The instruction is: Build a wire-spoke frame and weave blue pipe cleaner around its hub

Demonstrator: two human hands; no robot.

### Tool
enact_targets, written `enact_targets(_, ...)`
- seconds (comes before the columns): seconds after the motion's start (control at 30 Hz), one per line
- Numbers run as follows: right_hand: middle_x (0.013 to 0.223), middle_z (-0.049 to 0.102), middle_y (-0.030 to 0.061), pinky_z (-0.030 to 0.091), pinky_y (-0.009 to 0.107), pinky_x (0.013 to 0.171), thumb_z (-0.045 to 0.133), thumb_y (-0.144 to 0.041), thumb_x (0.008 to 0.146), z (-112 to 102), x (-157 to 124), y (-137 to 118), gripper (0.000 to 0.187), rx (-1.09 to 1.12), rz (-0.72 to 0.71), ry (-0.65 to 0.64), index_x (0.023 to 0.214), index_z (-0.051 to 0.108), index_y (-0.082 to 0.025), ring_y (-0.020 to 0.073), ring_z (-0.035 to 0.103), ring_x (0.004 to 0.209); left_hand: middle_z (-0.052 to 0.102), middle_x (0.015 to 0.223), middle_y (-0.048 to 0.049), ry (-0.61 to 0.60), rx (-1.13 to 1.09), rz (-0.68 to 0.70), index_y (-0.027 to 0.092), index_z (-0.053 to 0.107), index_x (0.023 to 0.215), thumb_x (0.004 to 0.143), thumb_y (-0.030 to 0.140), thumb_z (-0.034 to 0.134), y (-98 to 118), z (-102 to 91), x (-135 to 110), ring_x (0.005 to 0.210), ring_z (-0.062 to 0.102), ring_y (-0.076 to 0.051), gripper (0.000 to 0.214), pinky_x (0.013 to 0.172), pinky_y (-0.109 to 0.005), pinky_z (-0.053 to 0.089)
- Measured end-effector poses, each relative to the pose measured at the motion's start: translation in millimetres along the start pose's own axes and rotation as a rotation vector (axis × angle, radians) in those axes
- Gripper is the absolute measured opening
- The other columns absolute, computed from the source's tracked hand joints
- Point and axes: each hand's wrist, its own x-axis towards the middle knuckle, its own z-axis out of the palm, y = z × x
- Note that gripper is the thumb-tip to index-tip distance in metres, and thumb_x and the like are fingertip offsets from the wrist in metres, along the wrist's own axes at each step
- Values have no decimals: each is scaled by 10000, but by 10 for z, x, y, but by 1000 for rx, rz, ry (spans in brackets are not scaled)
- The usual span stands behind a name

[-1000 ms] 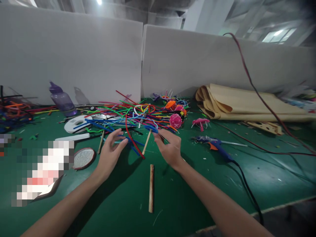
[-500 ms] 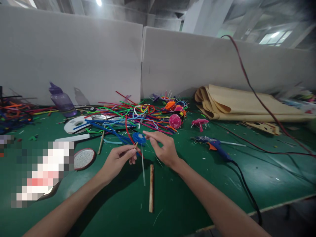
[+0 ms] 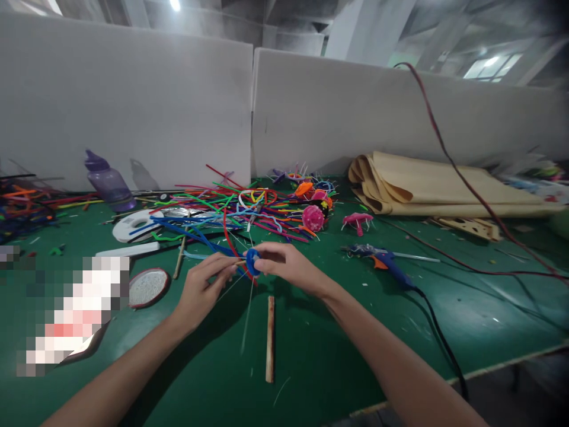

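Note:
Between both hands is a small blue coiled disc (image 3: 251, 261) that looks like wound pipe cleaner, with thin whitish strands sticking out around it. My left hand (image 3: 202, 287) pinches a thin light stick (image 3: 240, 262) whose far end meets the disc. My right hand (image 3: 293, 268) closes its thumb and fingers on the disc's right side. On the green table (image 3: 329, 367) below them lies a short brown wooden stick (image 3: 270, 341), touched by neither hand.
Behind the hands spreads a heap of coloured pipe cleaners (image 3: 213, 198). A glue gun (image 3: 393, 270) with its cord lies to the right, near folded brown paper (image 3: 440, 184). On the left are a white tape roll (image 3: 122, 228), a purple bottle (image 3: 109, 187) and a round dish (image 3: 149, 287).
My right hand has moved down and left onto the disc. The disc has turned from lying nearly flat to standing on edge, and the thin stick now points sideways.

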Motion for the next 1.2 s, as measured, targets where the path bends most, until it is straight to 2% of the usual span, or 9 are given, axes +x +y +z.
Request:
enact_targets(0.1, 832, 613, 12, 425, 275, 747, 621, -353, 741, -9, -14, -27, 253, 136, 40, -86, 911, 642, -167, 132, 558, 789, 608, 801, -34, -33, -9, 17, 222, 657, 951, 840, 277, 492, 27, 2, 14, 700, 541, -156, 207, 664, -264, 421)
enact_targets(0.23, 792, 593, -9, 415, 254, 720, 679, -300, 687, 22, -34, -34, 205, 277, 64, -85, 842, 635, -174, 107, 535, 735, 634, 851, -47, -82, -24, 78, 218, 664, 926, 846, 254, 486, 105, 1, 34, 806, 555, -182, 198, 752, -297, 415)
enact_targets(0.33, 745, 575, -20, 403, 232, 688, 695, -266, 669, 58, -37, -15, 185, 368, 95, -96, 816, 635, -173, 89, 517, 694, 635, 855, -51, -107, -98, 77, 207, 661, 911, 847, 241, 490, 143, 5, 30, 807, 556, -183, 186, 755, -302, 412)
enact_targets(0.57, 697, 587, -25, 412, 259, 709, 749, -209, 578, 105, -28, 11, 190, 502, 162, -29, 737, 656, -165, 91, 529, 667, 621, 820, -40, -116, -187, 43, 196, 657, 906, 851, 221, 492, 161, 12, 1, 775, 554, -167, 176, 729, -293, 408)
enact_targets(0.83, 699, 615, -21, 414, 238, 678, 748, -196, 568, 133, -31, 2, 159, 568, 131, 6, 703, 669, -166, 90, 541, 673, 641, 888, -48, -105, -195, 59, 195, 659, 917, 849, 195, 498, 155, 18, 4, 810, 558, -164, 175, 749, -295, 413)
enact_targets(0.97, 715, 601, -18, 417, 242, 672, 758, -233, 573, 100, -13, 46, 202, 551, 168, -16, 737, 659, -169, 94, 545, 676, 640, 855, -41, -107, -165, 59, 193, 657, 912, 845, 204, 507, 133, 28, -4, 780, 563, -152, 165, 733, -281, 419)
enact_targets(1.07, 785, 600, -7, 424, 260, 685, 711, -280, 655, 76, 4, 62, 308, 446, 155, -39, 945, 634, -208, 109, 558, 724, 642, 841, -35, -61, -135, 38, 197, 651, 908, 832, 218, 528, 101, 33, -13, 786, 572, -155, 147, 738, -277, 425)
enact_targets(1.13, 850, 599, 5, 426, 276, 717, 671, -296, 706, 80, 3, 51, 366, 274, 48, 42, 1057, 593, -229, 123, 558, 791, 643, 852, -34, -3, -126, 29, 199, 647, 889, 820, 228, 543, 79, 28, -14, 795, 574, -159, 128, 737, -273, 429)
enact_targets(1.2, 903, 601, 18, 424, 290, 744, 638, -295, 742, 100, -14, 26, 341, 39, -114, 204, 1072, 589, -227, 135, 545, 844, 641, 854, -30, 57, -114, 14, 199, 642, 865, 812, 238, 552, 66, 18, -10, 795, 571, -159, 112, 728, -263, 431)
